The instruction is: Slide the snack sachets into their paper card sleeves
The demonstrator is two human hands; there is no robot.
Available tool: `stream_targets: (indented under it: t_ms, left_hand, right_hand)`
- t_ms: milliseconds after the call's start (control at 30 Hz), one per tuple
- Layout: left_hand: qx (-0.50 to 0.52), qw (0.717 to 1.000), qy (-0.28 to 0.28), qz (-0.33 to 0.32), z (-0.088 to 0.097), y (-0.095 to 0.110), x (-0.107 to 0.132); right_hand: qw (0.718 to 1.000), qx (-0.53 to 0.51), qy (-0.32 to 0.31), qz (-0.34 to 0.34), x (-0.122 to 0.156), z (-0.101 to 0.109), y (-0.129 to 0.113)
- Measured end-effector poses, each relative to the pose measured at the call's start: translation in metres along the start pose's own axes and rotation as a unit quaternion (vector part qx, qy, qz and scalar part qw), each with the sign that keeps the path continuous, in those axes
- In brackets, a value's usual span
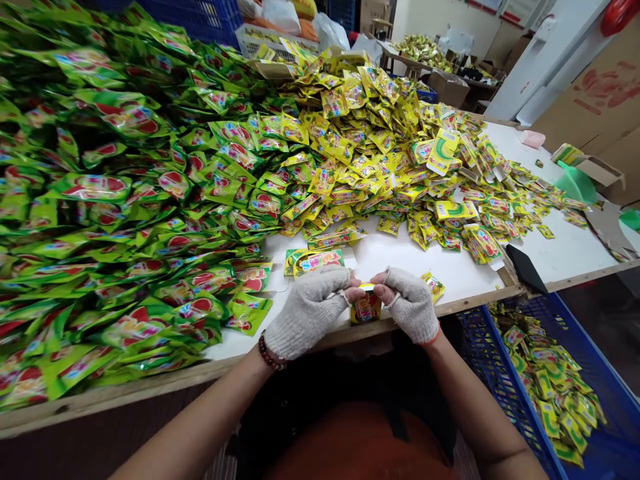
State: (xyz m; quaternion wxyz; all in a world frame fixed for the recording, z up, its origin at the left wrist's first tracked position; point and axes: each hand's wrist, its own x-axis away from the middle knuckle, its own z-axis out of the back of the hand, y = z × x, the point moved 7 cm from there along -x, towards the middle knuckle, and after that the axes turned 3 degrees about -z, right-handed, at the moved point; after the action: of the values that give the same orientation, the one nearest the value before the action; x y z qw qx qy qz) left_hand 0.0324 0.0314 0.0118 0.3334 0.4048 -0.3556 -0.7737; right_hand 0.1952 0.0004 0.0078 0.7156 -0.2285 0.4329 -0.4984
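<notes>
Both hands wear white knit gloves with bare fingertips and meet at the table's front edge. Between them a small candy box (365, 309), yellow and dark with colourful print, is pinched at its top. My left hand (314, 301) grips its left side with thumb and fingers; my right hand (407, 300) does the same on the right. Just beyond my left hand lies a flat green and yellow box (315, 259). A small yellow packet (433, 285) rests beside my right hand. The box's far side is hidden from me.
Green watermelon-print packets (125, 187) are heaped on the left. Smaller yellow packets and boxes (360, 140) pile up across the back. A black phone-like slab (526, 269) lies at the table's right edge. Below stands a blue crate (595, 363) with finished-looking yellow boxes (555, 393).
</notes>
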Motion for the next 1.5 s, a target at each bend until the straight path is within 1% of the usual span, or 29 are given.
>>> stream_targets:
  t_ms: [100, 167, 233, 300, 367, 433, 467, 533, 600, 667, 700, 733, 767, 800, 833, 867, 900, 933, 967, 1000, 1033, 1100, 1167, 1200, 1267, 1300, 1367, 1433, 1500]
  left_hand:
    - [0.011, 0.999, -0.006, 0.052, -0.001, -0.004, -0.002]
    - [0.002, 0.999, -0.007, 0.037, -0.001, -0.001, -0.003]
    - [-0.024, 0.999, 0.008, -0.033, 0.001, 0.006, 0.0]
    - [-0.072, 0.988, 0.014, -0.137, 0.002, 0.017, 0.009]
    - [-0.147, 0.962, 0.003, -0.231, -0.001, 0.026, 0.023]
    - [-0.221, 0.933, -0.016, -0.282, -0.005, 0.03, 0.033]
    - [-0.243, 0.925, -0.023, -0.291, -0.007, 0.031, 0.035]
    - [-0.245, 0.928, -0.039, -0.279, -0.007, 0.033, 0.031]
    - [-0.21, 0.945, -0.059, -0.244, -0.006, 0.034, 0.021]
    - [-0.194, 0.96, -0.058, -0.195, -0.001, 0.03, 0.006]
    - [-0.211, 0.962, -0.052, -0.166, 0.003, 0.026, -0.001]
    - [-0.247, 0.958, -0.05, -0.134, 0.007, 0.02, -0.007]
    - [-0.296, 0.948, -0.054, -0.1, 0.011, 0.013, -0.012]
    - [-0.349, 0.932, -0.064, -0.069, 0.013, 0.004, -0.016]
    - [-0.397, 0.913, -0.08, -0.044, 0.015, -0.005, -0.019]
    - [-0.435, 0.895, -0.097, -0.028, 0.015, -0.013, -0.021]
    - [-0.461, 0.88, -0.109, -0.021, 0.015, -0.019, -0.022]
    - [-0.479, 0.87, -0.113, -0.018, 0.014, -0.024, -0.024]
    - [-0.49, 0.864, -0.112, -0.016, 0.014, -0.027, -0.025]
    - [-0.497, 0.861, -0.106, -0.015, 0.013, -0.029, -0.027]
    - [-0.499, 0.861, -0.097, -0.012, 0.012, -0.029, -0.028]
    - [-0.485, 0.872, -0.068, 0.0, 0.011, -0.026, -0.029]
    - [-0.435, 0.9, -0.017, 0.015, 0.008, -0.018, -0.026]
    - [-0.396, 0.918, 0.013, 0.016, 0.006, -0.013, -0.023]
    - [-0.305, 0.95, 0.072, 0.006, -0.001, -0.004, -0.014]
    - [-0.263, 0.961, 0.086, -0.004, -0.006, 0.0, -0.008]
    - [-0.191, 0.977, 0.093, 0.0, -0.016, 0.001, 0.001]
    - [-0.11, 0.989, 0.085, 0.04, -0.021, -0.006, 0.008]
    - [-0.015, 0.992, 0.076, 0.097, -0.023, -0.018, 0.013]
  right_hand:
    - [1.0, 0.006, 0.014, -0.01, -0.003, 0.0, -0.003]
    - [1.0, 0.011, 0.015, 0.003, -0.005, 0.0, -0.006]
    - [0.999, 0.012, 0.01, 0.03, -0.005, 0.001, -0.009]
    - [0.998, 0.001, -0.005, 0.064, -0.003, 0.004, -0.01]
    - [0.994, -0.005, -0.033, 0.101, 0.002, 0.007, -0.01]
    - [0.989, 0.0, -0.063, 0.135, 0.008, 0.007, -0.008]
    - [0.987, 0.002, -0.071, 0.147, 0.011, 0.006, -0.007]
    - [0.986, -0.001, -0.078, 0.145, 0.013, 0.001, -0.004]
    - [0.993, -0.016, -0.073, 0.093, 0.011, -0.003, 0.002]
    - [0.997, -0.08, -0.023, -0.001, 0.008, 0.005, 0.013]
    - [0.988, -0.144, 0.025, -0.046, 0.008, 0.017, 0.019]
    - [0.97, -0.216, 0.078, -0.078, 0.01, 0.033, 0.025]
    - [0.943, -0.289, 0.129, -0.099, 0.014, 0.051, 0.031]
    - [0.915, -0.357, 0.164, -0.095, 0.018, 0.07, 0.035]
    - [0.904, -0.381, 0.173, -0.088, 0.02, 0.087, 0.036]
    - [0.884, -0.423, 0.188, -0.073, 0.023, 0.103, 0.037]
    - [0.838, -0.507, 0.195, -0.048, 0.026, 0.116, 0.037]
    - [0.806, -0.555, 0.202, -0.048, 0.028, 0.122, 0.039]
    - [0.78, -0.589, 0.201, -0.059, 0.03, 0.122, 0.041]
    - [0.773, -0.599, 0.192, -0.083, 0.031, 0.115, 0.042]
    - [0.786, -0.58, 0.177, -0.119, 0.032, 0.102, 0.042]
    - [0.836, -0.498, 0.132, -0.187, 0.031, 0.066, 0.042]
    - [0.877, -0.407, 0.093, -0.236, 0.028, 0.028, 0.041]
    - [0.889, -0.377, 0.072, -0.251, 0.025, 0.01, 0.04]
    - [0.908, -0.334, 0.033, -0.25, 0.017, -0.015, 0.035]
    - [0.918, -0.316, 0.018, -0.238, 0.012, -0.023, 0.032]
    - [0.94, -0.271, 0.004, -0.209, 0.004, -0.027, 0.028]
    - [0.952, -0.23, 0.007, -0.2, 0.0, -0.024, 0.03]
    - [0.95, -0.229, 0.007, -0.212, 0.001, -0.022, 0.035]
